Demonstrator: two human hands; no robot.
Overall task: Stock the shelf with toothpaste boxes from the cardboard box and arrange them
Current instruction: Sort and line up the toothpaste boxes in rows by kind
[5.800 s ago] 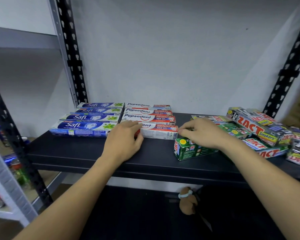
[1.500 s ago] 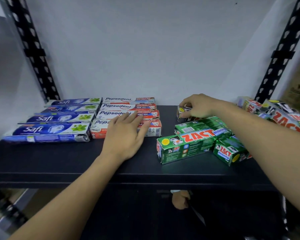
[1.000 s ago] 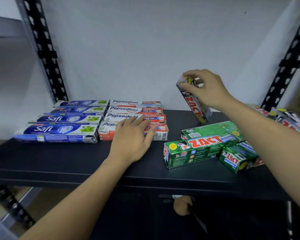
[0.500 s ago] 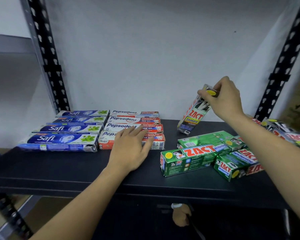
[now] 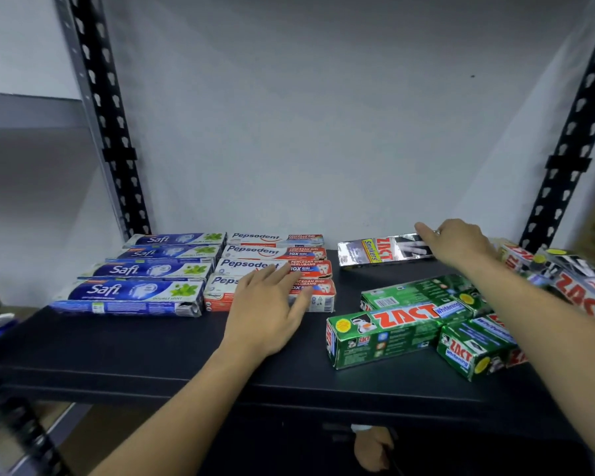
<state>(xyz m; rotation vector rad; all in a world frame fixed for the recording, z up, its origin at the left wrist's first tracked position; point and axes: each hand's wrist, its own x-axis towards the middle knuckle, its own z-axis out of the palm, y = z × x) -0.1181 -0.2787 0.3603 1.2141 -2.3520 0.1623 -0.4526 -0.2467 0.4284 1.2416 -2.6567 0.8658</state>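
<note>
Step in hand: seating the silver box [image 5: 375, 252] at the back of the shelf [image 5: 152, 352], 1 o'clock from centre. It lies flat, long side along the wall, a gap apart from the Pepsodent boxes [image 5: 272, 255] at 11.

Right hand [image 5: 457, 245] sits over its right end, index finger straight along the top. Thumb is hidden, so I can't tell whether I'm gripping or just pressing down. Left hand [image 5: 268, 310] is flat with fingers loosely spread, resting on the front Pepsodent box and the shelf at 12, holding nothing.

Layout: Safi boxes [image 5: 145, 269] at 10, four in a neat column, with four Pepsodent right beside them. Green boxes [image 5: 385, 333] at 4, loose and skewed. Unsorted pile [image 5: 577, 283] of Zact at 3. Cardboard box not clearly in view.

My read: two columns done, third only begun. Next: lift the right hand off, square the silver box to the Pepsodent back row and close the gap. Then take a matching box from the pile and set it in front. The green boxes look bulkier and probably need their own column.

Risk: my right forearm crosses above the green boxes; a low pull-back could knock them toward the front edge.
</note>
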